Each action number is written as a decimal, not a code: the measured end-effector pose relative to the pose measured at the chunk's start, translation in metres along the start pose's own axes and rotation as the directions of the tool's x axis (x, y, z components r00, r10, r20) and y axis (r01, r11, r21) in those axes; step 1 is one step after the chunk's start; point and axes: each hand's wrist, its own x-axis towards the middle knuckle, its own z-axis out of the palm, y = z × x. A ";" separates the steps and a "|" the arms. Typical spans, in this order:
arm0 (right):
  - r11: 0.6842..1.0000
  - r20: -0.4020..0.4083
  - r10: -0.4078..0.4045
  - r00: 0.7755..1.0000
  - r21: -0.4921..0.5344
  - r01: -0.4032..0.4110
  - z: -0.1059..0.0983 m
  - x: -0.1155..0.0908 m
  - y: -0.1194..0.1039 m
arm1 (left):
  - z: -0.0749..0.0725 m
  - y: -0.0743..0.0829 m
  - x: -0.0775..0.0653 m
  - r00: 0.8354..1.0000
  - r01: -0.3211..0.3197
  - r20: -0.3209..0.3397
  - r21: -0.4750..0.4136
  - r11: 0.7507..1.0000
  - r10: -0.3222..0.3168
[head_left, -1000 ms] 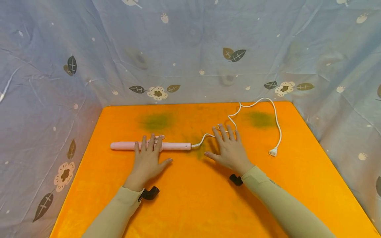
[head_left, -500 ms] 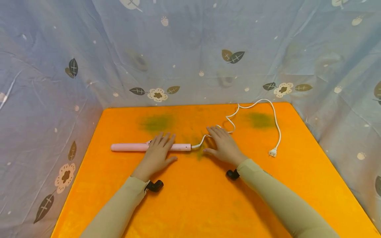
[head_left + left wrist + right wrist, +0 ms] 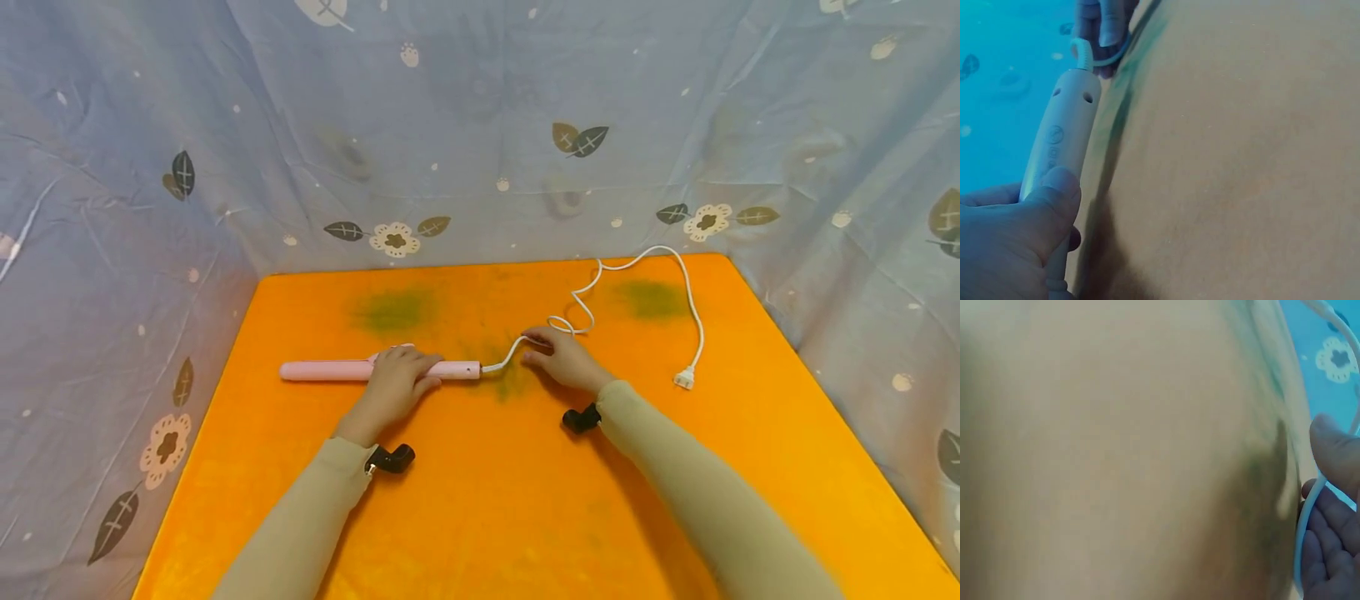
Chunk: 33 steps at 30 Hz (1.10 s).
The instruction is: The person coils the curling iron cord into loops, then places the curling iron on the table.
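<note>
A pink curling iron (image 3: 322, 372) lies lengthwise at the middle left of the table, its rounded barrel end to the left. My left hand (image 3: 390, 385) grips its handle, thumb on the near side; the left wrist view shows the handle end (image 3: 1063, 128) rising past the thumb. From that end a white power cord (image 3: 501, 365) runs right to my right hand (image 3: 567, 362), whose curled fingers and thumb hold it. In the right wrist view the cord (image 3: 1305, 528) passes between thumb and fingers. My palm hides the iron's middle.
Beyond my right hand the cord loops toward the back edge, then bends round to a white two-pin plug (image 3: 684, 378) at the right. An orange cloth (image 3: 480, 508) covers the table. Patterned grey-blue curtains (image 3: 465, 125) close off the back and both sides.
Both hands have gone from spread fingers to curled ones. The left has shifted right along the iron and taken its handle; the right has come slightly left and taken hold of the cord.
</note>
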 end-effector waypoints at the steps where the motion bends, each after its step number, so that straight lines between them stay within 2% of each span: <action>1: 1.000 -0.002 0.002 1.000 0.006 -0.002 0.000 0.001 0.001 | 0.000 0.000 -0.001 1.000 0.002 -0.001 -0.005 1.000 -0.002; 10: 0.997 -0.009 0.047 0.999 0.055 -0.047 0.001 0.004 0.011 | 0.000 0.000 -0.003 1.000 0.016 -0.005 -0.044 0.999 -0.016; 14: 0.996 -0.039 0.063 0.997 0.060 -0.061 0.002 0.005 0.011 | 0.000 -0.001 -0.002 1.000 0.021 -0.007 -0.049 0.999 -0.021; 21: 0.991 -0.079 0.123 0.989 0.069 -0.118 0.007 0.007 0.009 | 0.003 -0.002 -0.003 0.999 0.039 0.027 -0.035 0.999 -0.038; 27: 0.990 -0.141 0.112 0.984 0.104 -0.097 0.006 0.010 0.007 | 0.003 -0.002 0.000 0.999 0.034 0.005 -0.033 0.999 -0.034; 33: 0.991 -0.129 0.115 0.985 0.080 -0.106 0.001 0.011 0.003 | 0.002 -0.001 0.002 0.999 0.042 0.011 -0.028 0.999 -0.042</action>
